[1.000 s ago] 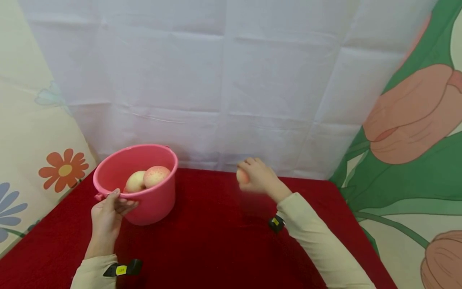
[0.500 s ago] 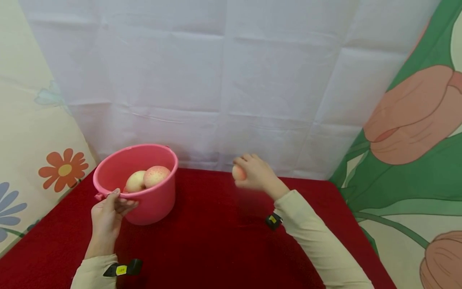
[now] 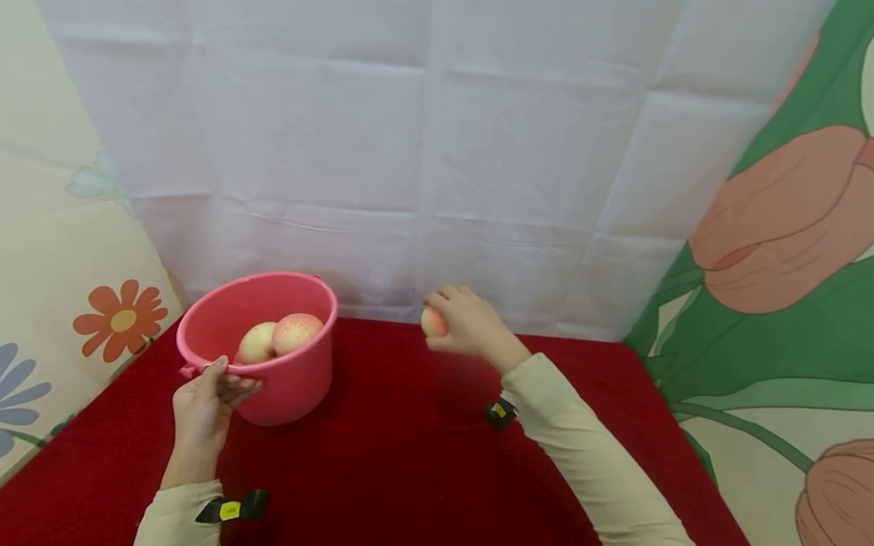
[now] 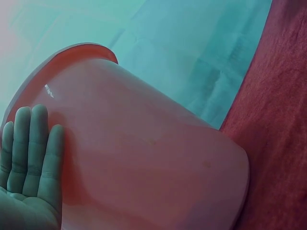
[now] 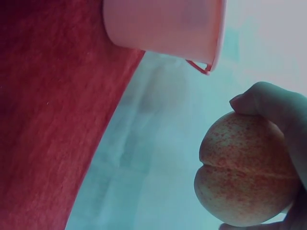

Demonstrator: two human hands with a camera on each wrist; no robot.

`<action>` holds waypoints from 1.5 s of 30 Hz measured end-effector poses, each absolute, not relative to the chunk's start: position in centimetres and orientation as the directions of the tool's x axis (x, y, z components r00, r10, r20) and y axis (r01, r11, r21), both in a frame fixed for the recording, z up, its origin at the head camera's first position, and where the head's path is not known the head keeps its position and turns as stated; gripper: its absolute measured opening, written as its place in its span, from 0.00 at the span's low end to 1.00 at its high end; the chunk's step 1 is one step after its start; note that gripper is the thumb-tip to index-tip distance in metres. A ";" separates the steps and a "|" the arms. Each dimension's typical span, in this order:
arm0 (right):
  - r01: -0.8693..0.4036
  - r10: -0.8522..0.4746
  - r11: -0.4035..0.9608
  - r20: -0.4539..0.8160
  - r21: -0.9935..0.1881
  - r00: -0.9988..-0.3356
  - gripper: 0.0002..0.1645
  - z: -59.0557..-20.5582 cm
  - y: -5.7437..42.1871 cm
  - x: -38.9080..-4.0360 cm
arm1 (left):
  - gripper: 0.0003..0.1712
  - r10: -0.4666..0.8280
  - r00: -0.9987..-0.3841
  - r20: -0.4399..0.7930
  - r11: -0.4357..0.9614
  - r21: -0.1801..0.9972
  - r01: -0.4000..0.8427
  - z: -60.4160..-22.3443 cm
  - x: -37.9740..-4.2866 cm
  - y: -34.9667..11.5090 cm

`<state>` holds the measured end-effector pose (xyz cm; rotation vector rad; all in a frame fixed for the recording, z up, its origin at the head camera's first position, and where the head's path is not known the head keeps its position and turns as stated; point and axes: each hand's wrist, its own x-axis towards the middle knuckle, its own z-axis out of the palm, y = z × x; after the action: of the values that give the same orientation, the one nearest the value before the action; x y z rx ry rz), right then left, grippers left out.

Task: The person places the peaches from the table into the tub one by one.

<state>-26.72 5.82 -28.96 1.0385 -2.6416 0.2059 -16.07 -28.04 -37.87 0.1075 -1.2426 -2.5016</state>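
Observation:
A pink bucket [image 3: 293,390] stands at the left of the red cloth, with peaches inside; a rosy peach [image 3: 297,334] and a paler peach [image 3: 256,343] show above its near rim. My left hand [image 3: 202,406] holds that rim, thumb over the edge. In the left wrist view, the fingers [image 4: 36,148] lie straight along the bucket's outer wall [image 4: 144,139]. Right of the bucket, my right hand [image 3: 471,324] grips another peach [image 3: 434,322] in the air above the cloth. Its crease faces the right wrist camera, and the thumb [image 5: 268,100] presses on one side of the peach [image 5: 244,172].
The red cloth [image 3: 382,455] covers the table. White fabric [image 3: 423,174] hangs along its back edge. Flower-printed fabric stands at the left [image 3: 82,250] and at the right [image 3: 771,334]. A bit of the bucket's handle [image 5: 197,67] shows in the right wrist view.
My right hand has moved left toward the bucket and slightly up, carrying the peach. The left hand and the bucket have stayed in place.

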 end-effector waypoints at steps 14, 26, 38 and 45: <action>-0.693 -0.659 0.720 0.277 -0.033 -0.699 0.33 -28.0 2.8 -26.9 | 0.20 -0.346 -0.934 0.094 -0.532 0.800 0.278 -38.2 -16.3 -28.1; -0.712 -0.685 0.703 0.269 -0.001 -0.677 0.33 -27.1 0.0 -27.0 | 0.20 -0.339 -0.937 0.085 -0.530 0.805 0.266 -37.9 -16.1 -28.0; -0.717 -0.697 0.697 0.230 -0.008 -0.679 0.31 -26.4 -2.9 -26.9 | 0.20 -0.343 -0.935 0.085 -0.530 0.805 0.267 -37.9 -16.1 -28.0; -0.730 -0.707 0.683 0.225 -0.030 -0.671 0.29 -26.5 -4.2 -26.9 | 0.20 -0.340 -0.936 0.088 -0.531 0.804 0.268 -37.9 -16.1 -28.0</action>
<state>-26.88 -4.16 -26.49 1.1650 -2.6998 0.1737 -16.11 -28.05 -37.93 0.1120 -1.2814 -2.4781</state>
